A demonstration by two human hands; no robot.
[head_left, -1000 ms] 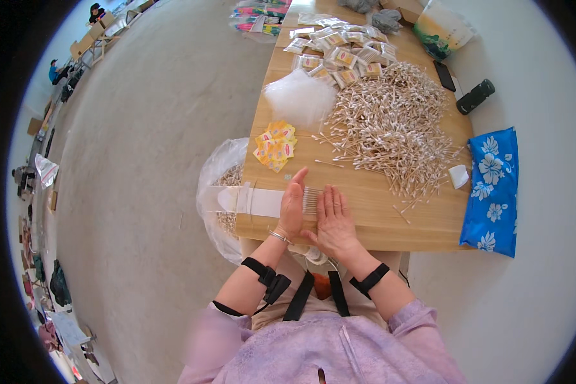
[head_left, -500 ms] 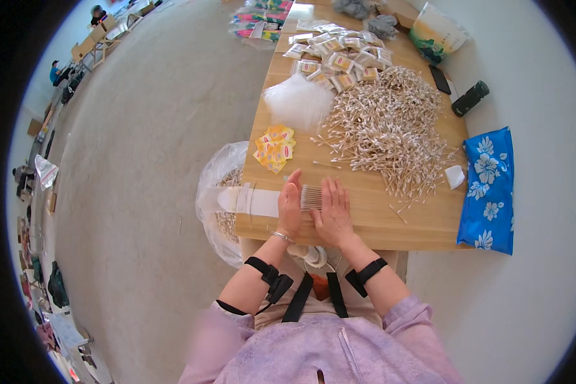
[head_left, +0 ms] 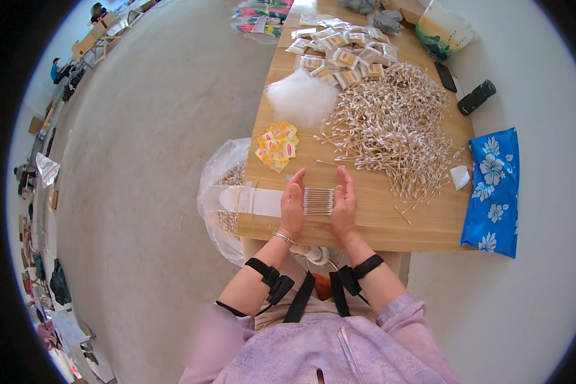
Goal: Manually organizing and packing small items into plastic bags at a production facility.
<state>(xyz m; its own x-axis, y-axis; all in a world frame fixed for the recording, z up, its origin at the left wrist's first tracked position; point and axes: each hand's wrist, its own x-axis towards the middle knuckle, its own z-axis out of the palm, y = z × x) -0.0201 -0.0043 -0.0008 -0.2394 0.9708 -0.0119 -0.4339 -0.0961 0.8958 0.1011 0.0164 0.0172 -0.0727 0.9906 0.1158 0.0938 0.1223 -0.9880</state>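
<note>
Just below the frame's centre, the left hand [head_left: 292, 205] and right hand [head_left: 344, 205] stand on edge, fingers straight and palms facing, neither curled round anything; a row of swabs [head_left: 319, 201] lies between them on the table [head_left: 384, 227], its ends right at the palms, though whether they press it I cannot tell. The swab pile [head_left: 393, 121] spreads above and to the right, with yellow cards [head_left: 277, 147] and clear bags [head_left: 301, 99] left of it.

Blue flowery pouch [head_left: 493, 192] chilling at 3 o'clock, black cylinder [head_left: 476, 98] plus phone [head_left: 446, 77] around 2, colorful wrapped bundles [head_left: 260, 20] at 12, distant person [head_left: 57, 72] at 10.
</note>
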